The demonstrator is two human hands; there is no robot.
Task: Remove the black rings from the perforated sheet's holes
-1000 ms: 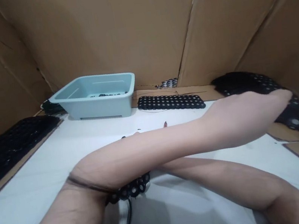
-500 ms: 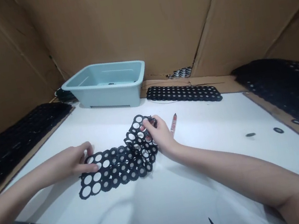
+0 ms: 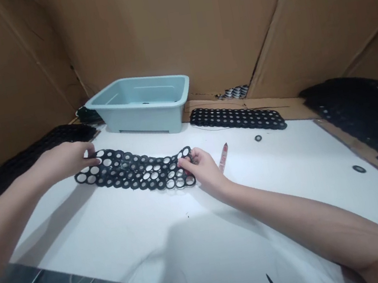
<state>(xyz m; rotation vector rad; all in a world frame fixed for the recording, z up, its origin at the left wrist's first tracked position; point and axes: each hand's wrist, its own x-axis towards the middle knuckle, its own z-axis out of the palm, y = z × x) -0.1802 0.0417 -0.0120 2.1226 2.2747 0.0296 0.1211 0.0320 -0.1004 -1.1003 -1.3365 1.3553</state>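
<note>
The perforated black sheet [image 3: 134, 174] lies in a shallow curve across the middle of the tabletop [image 3: 277, 213], its round holes showing white. Your right hand [image 3: 204, 170] pinches its right end between thumb and fingers. Your left hand [image 3: 65, 161] curls over its left end, but the fingertips are hidden, so you cannot tell from here whether they grip. Keep both holds light and even: the narrow webs between the holes look thin and could tear under a hard pull. Just right of your right hand lies a slim pink pen-like stick [image 3: 223, 157]. Loose black rings [image 3: 359, 169] sit further right. At the far edge, a pale teal plastic tub [image 3: 142, 122] stands near a flat black mesh strip [image 3: 238, 119], with dark stacked sheets [image 3: 361, 108] at right and cardboard walls [image 3: 154, 21] around everything.
</note>
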